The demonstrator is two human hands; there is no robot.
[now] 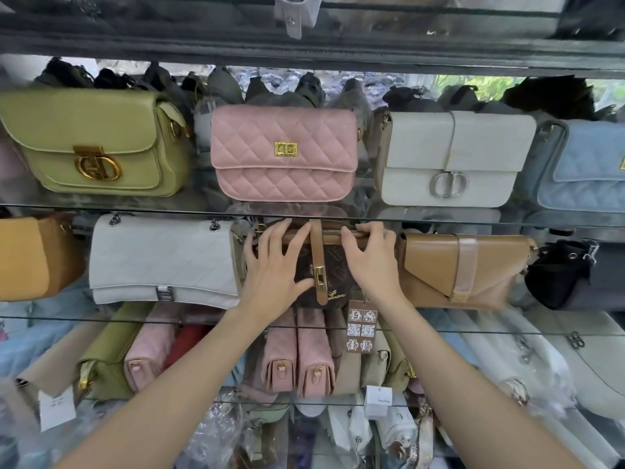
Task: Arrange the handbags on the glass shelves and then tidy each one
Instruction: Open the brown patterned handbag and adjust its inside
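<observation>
Both hands bracket the dark brown handbag [324,265] on the middle glass shelf [473,221], left hand [274,269] and right hand [370,262] with fingers spread flat, gripping nothing, seemingly squaring it between its neighbours

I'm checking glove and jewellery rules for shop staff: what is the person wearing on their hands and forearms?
Nothing shows. The left hand and right hand are bare, with no gloves, rings, watch or bracelet visible. Both forearms are uncovered down to the bottom edge of the picture, with no sleeve in view. The fingernails look short and unpainted.
</observation>
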